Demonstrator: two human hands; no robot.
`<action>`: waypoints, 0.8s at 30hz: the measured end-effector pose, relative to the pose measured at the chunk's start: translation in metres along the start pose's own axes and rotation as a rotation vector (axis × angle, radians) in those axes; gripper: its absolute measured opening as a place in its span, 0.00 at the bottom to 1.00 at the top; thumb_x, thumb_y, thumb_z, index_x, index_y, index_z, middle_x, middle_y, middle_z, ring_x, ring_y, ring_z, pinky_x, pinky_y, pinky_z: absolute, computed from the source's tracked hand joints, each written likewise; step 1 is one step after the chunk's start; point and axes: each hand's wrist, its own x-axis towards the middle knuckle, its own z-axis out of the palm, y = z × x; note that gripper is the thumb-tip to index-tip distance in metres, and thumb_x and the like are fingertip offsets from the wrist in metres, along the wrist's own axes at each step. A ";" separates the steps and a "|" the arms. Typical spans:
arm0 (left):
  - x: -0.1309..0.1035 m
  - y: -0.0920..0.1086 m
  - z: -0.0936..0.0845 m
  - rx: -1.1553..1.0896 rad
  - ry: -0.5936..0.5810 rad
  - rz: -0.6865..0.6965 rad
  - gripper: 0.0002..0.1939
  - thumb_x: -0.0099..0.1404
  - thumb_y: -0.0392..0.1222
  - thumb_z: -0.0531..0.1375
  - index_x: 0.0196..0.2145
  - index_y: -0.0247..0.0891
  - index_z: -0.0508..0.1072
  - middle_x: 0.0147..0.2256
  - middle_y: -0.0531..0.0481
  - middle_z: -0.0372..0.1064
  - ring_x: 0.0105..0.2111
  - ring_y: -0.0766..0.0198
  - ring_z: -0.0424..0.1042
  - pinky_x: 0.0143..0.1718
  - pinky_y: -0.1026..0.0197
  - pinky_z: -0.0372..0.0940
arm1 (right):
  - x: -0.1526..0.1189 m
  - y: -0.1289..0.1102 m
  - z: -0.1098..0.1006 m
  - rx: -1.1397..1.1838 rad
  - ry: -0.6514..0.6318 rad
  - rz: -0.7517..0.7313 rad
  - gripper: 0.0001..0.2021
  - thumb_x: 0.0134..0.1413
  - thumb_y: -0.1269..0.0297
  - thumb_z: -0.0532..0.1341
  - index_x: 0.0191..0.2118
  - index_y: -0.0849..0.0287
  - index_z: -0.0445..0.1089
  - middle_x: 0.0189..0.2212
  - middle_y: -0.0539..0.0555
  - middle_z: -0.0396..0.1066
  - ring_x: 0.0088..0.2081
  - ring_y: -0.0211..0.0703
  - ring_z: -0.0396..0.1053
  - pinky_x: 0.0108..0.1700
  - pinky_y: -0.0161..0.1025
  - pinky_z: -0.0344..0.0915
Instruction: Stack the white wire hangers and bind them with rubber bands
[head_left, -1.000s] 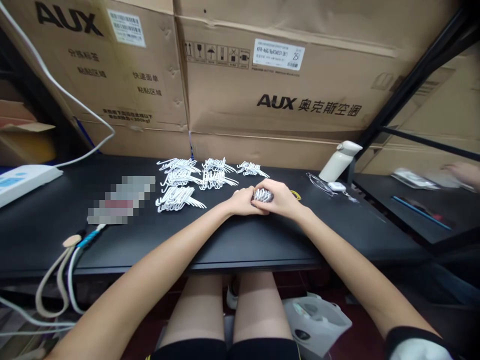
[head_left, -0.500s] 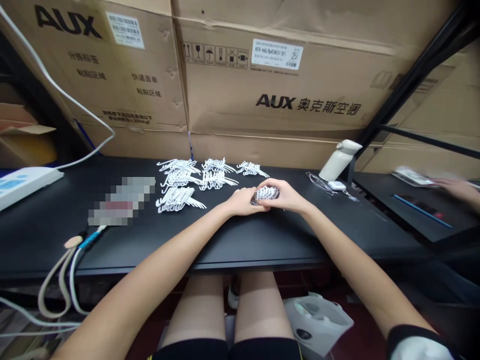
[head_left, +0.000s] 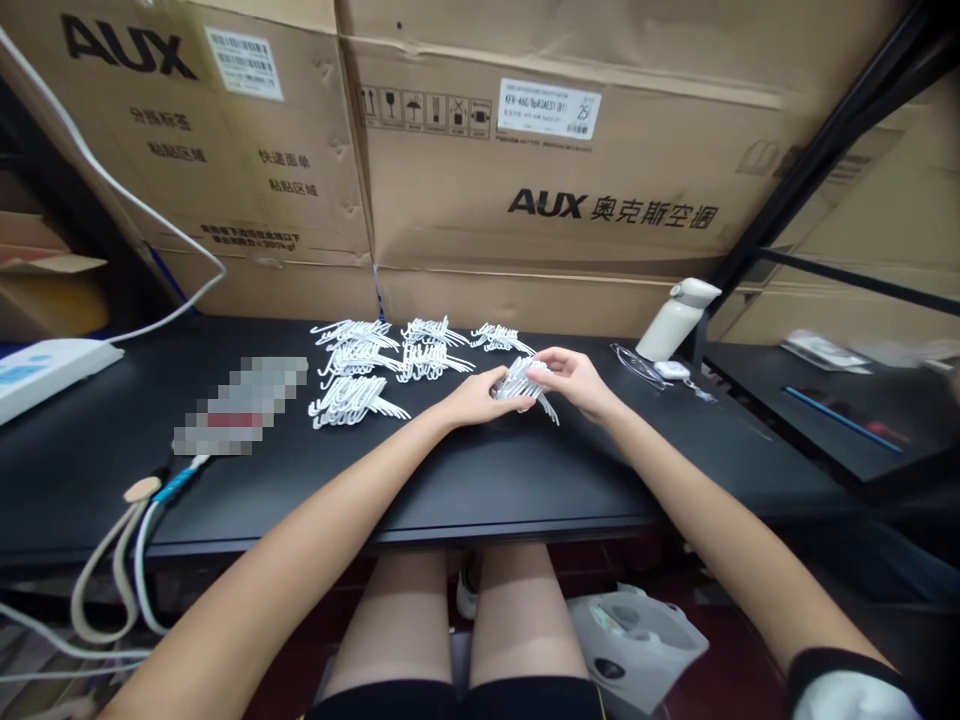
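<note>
A bundle of white wire hooks lies between my hands just above the black table. My left hand grips its left side, the thumb along the near edge. My right hand has its thumb and fingertips on the right end, where several thin wire ends stick out below. Behind and to the left lie more piles of the same white hooks: a near pile, a middle pile and a smaller pile close behind the held bundle.
A blurred-out phone-like object with a cable lies left, beyond it a white power strip. At the right stand a white bottle and a small white case beside glasses. Large cartons line the back.
My right hand has loosened and moved slightly right, so more of the hook bundle and its wire ends show. At the far right, another person's hand has left its place by the papers.
</note>
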 end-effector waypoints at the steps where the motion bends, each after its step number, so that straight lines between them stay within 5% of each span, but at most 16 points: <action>1: 0.000 -0.001 0.000 -0.027 0.003 0.004 0.25 0.52 0.64 0.62 0.34 0.39 0.69 0.30 0.51 0.68 0.30 0.61 0.66 0.30 0.62 0.59 | 0.000 0.001 0.002 0.010 0.024 0.001 0.22 0.37 0.51 0.71 0.36 0.60 0.71 0.34 0.55 0.76 0.34 0.45 0.74 0.32 0.39 0.72; 8: 0.005 -0.007 0.000 -0.272 -0.001 -0.008 0.25 0.50 0.54 0.67 0.39 0.33 0.71 0.36 0.46 0.72 0.35 0.59 0.70 0.36 0.59 0.63 | 0.001 0.000 0.010 0.058 0.102 0.008 0.22 0.38 0.47 0.70 0.34 0.59 0.70 0.32 0.55 0.74 0.35 0.46 0.74 0.35 0.44 0.75; 14: 0.006 -0.009 -0.002 -0.458 0.067 -0.034 0.23 0.51 0.45 0.67 0.43 0.32 0.70 0.41 0.43 0.73 0.40 0.58 0.71 0.43 0.57 0.63 | 0.002 0.001 -0.004 -0.095 0.070 -0.270 0.16 0.42 0.51 0.69 0.32 0.59 0.73 0.41 0.57 0.72 0.44 0.48 0.72 0.42 0.43 0.73; 24: 0.008 -0.014 -0.002 -0.391 0.061 -0.073 0.23 0.50 0.48 0.67 0.40 0.32 0.72 0.38 0.44 0.73 0.37 0.58 0.71 0.39 0.58 0.64 | -0.005 -0.003 -0.005 -0.415 -0.016 -0.421 0.11 0.52 0.55 0.64 0.32 0.58 0.75 0.47 0.58 0.68 0.47 0.49 0.70 0.38 0.41 0.73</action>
